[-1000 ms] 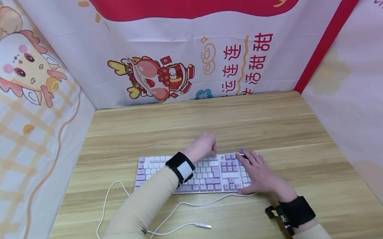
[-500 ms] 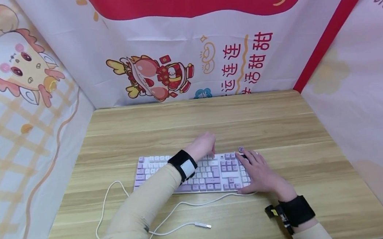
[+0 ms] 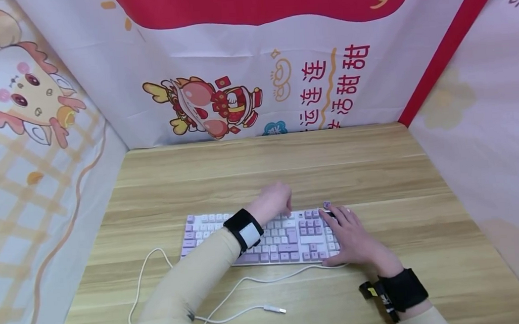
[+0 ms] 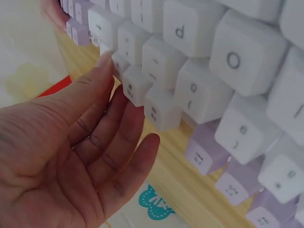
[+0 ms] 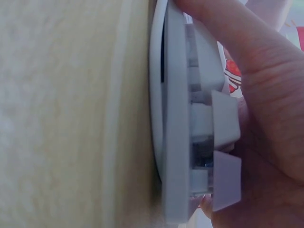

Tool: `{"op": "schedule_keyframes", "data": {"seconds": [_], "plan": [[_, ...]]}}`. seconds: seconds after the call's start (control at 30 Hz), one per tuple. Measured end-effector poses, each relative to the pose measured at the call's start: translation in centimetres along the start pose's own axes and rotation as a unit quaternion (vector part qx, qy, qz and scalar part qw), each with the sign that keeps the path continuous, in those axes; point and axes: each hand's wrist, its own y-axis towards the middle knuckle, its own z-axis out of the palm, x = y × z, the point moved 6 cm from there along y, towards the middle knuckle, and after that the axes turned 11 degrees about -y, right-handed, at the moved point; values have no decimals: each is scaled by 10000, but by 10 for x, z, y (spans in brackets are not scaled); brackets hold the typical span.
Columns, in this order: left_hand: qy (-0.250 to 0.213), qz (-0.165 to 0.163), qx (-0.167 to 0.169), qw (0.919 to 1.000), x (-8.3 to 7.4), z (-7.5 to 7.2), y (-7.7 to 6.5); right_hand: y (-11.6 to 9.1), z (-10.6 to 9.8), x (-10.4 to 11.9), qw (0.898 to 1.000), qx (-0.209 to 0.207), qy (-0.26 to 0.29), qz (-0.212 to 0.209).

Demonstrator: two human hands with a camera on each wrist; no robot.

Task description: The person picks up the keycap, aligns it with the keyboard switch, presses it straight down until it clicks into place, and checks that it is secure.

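Note:
A white and lilac keyboard (image 3: 283,256) lies on the table. At its back row my left hand (image 3: 272,199) bends down, and in the left wrist view its thumb and forefinger pinch a small keycap (image 4: 118,65) at the end of the function row; the fingers partly hide it. My right hand (image 3: 353,238) spans the keyboard's right end and holds it, thumb at the near edge and fingers toward the far edge. The right wrist view shows the keyboard's side and several raised keycaps (image 5: 227,180) under that palm. A loose purple keycap (image 3: 326,204) sits just behind the keyboard.
A white cable (image 3: 267,280) curves over the wooden table (image 3: 260,167) in front of the keyboard, ending in a USB plug (image 3: 275,309). Printed cloth (image 3: 234,44) walls the table at the back and both sides.
Both hands stay almost where they were, the left still at the back row and the right on the keyboard's end. The head view has shifted slightly.

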Motion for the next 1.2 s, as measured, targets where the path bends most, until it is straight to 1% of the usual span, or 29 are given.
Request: {"op": "schedule_keyframes", "data": {"seconds": [0.03,0.13,0.2,0.3,0.37,0.53,0.67,0.8,0.93,1.03,1.07,1.2], "plan": [[-2,75,-31,10000,0,1,-1,0,0,0,10000,6,8,7],[-2,465,-204,9987,1,2,-4,0,-1,0,10000,53,25,54],[-99,627,-307,9975,4,3,-5,0,0,0,9999,77,36,84],[-240,759,-457,9958,10,3,-7,-1,-1,0,9999,70,32,112],[-240,826,-508,9950,12,2,-11,-1,-2,1,9999,60,5,102],[-290,1069,-551,9923,16,-1,-28,-1,-2,2,10000,48,-18,73],[-495,1142,-449,9912,23,-5,-46,-1,-3,2,10000,53,-4,82],[-524,1034,-213,9930,39,-7,-66,-2,-3,1,9999,88,18,127],[-540,626,-92,9965,60,-8,-87,-2,-2,1,9999,97,-13,132],[-598,352,-197,9974,78,-9,-101,-1,-2,1,9999,101,-25,117],[-613,308,-256,9973,83,-10,-105,-1,-3,1,9999,101,-23,119],[-654,61,-588,9961,108,-16,-124,-2,-4,3,9999,111,-46,108]]}}
